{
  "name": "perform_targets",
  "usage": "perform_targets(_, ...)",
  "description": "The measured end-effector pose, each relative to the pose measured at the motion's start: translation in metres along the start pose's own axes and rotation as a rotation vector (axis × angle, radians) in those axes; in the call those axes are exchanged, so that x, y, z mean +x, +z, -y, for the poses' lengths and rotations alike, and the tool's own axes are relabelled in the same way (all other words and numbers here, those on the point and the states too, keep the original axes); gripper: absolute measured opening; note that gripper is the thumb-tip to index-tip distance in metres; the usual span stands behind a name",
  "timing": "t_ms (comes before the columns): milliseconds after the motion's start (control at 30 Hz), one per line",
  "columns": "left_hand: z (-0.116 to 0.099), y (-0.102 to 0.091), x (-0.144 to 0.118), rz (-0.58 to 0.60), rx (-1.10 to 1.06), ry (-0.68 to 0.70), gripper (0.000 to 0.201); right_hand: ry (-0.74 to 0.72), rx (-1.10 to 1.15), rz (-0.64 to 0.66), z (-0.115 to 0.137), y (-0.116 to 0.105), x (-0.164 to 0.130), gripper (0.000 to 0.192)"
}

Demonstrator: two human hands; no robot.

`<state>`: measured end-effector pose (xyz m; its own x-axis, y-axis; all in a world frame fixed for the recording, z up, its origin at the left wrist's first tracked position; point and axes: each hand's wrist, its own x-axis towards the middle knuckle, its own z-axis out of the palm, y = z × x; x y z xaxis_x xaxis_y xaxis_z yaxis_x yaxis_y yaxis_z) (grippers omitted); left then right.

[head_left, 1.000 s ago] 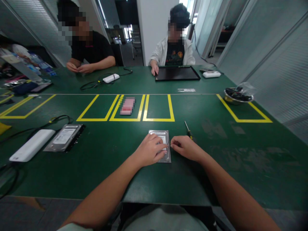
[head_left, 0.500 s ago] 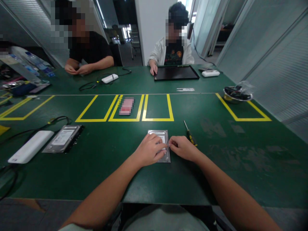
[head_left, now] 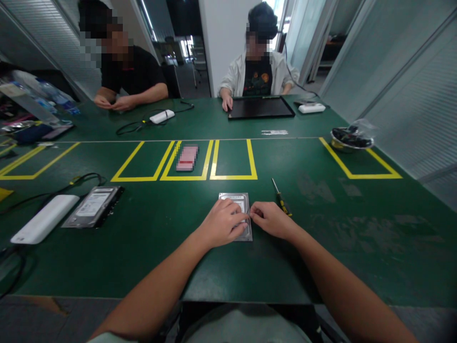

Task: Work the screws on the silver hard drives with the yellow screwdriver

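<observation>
A silver hard drive point(head_left: 245, 202) with a white label lies flat on the green table in front of me. My left hand point(head_left: 225, 220) rests across it, fingers stretched toward its right edge and thumb apart; it covers much of the label. At that right edge is my right hand point(head_left: 268, 218), its fingers curled in and thumb and forefinger pinched together close to the left fingertips. Whatever sits in the pinch is too small or hidden to make out. Just beyond the right hand lies a screwdriver point(head_left: 283, 202) with a black and yellow handle.
Another hard drive point(head_left: 93, 206) lies at left beside a white power bank point(head_left: 44, 219) with black cables. Yellow tape outlines point(head_left: 233, 177) mark the table; a blurred pink item point(head_left: 187, 157) lies in one. A bowl of dark items point(head_left: 352, 143) stands right. Two people sit opposite, one touching a black tray point(head_left: 262, 108).
My hands and the hard drive keep nearly the same places. The view shifts slightly. Across the table, the right-hand person's other arm now shows at the table edge.
</observation>
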<state>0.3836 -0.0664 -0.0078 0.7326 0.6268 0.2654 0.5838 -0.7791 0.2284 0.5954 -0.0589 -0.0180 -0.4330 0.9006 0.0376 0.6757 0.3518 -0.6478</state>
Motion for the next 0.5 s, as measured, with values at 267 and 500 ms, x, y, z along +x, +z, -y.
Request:
perform_targets(267, -0.0003, 0.0008, -0.0001, -0.003, 0.004, 0.004, 0.028, 0.015, 0.012, 0.006, -0.0009, 0.0019, -0.0002, 0.009)
perform_targets(500, 0.0008, 0.0011, -0.0001, -0.007, -0.010, -0.001, 0.028, 0.036, 0.012, -0.004, 0.0004, 0.0022, 0.0011, 0.010)
